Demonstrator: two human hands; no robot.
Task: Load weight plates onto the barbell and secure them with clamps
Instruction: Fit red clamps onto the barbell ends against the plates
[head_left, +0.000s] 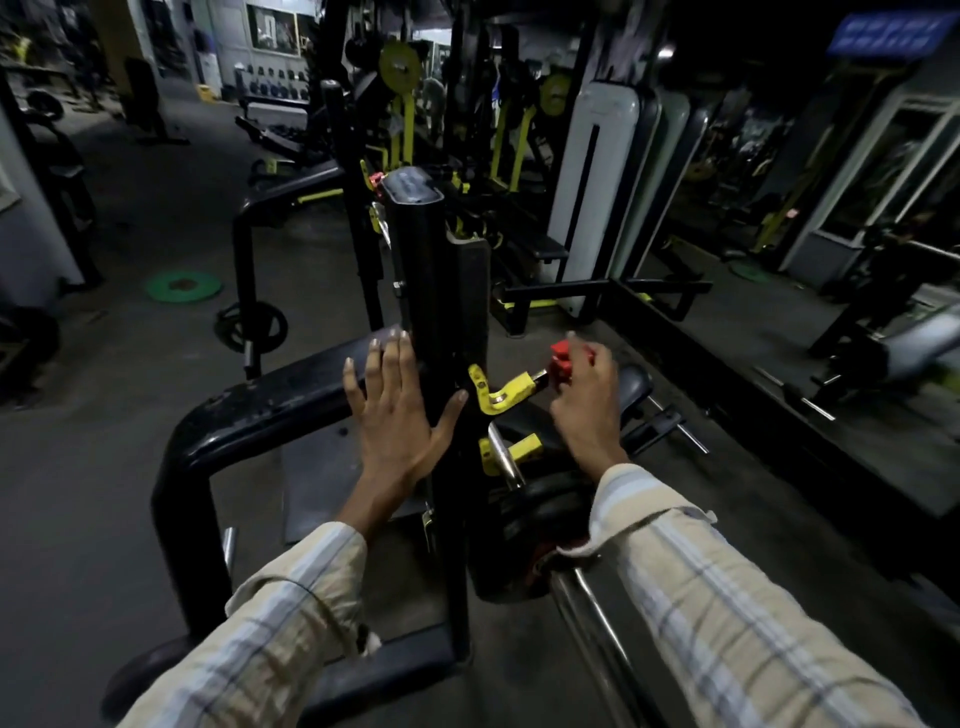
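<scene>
Red clamp (569, 361) pinched in right hand (587, 400), above plates (540, 512) on bar (592, 608). Left hand (397, 410) spread flat against upright (434, 291). Best squeezed open, slid flush to plates.

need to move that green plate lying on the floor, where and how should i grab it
Take the green plate by its outer rim, coming down from above. It lies flat on the floor, so no edge stands up; fingers probably have to slide under the rim and tip it up. The centre hole could give a second hold. The nearer side looks open for approach.
</scene>
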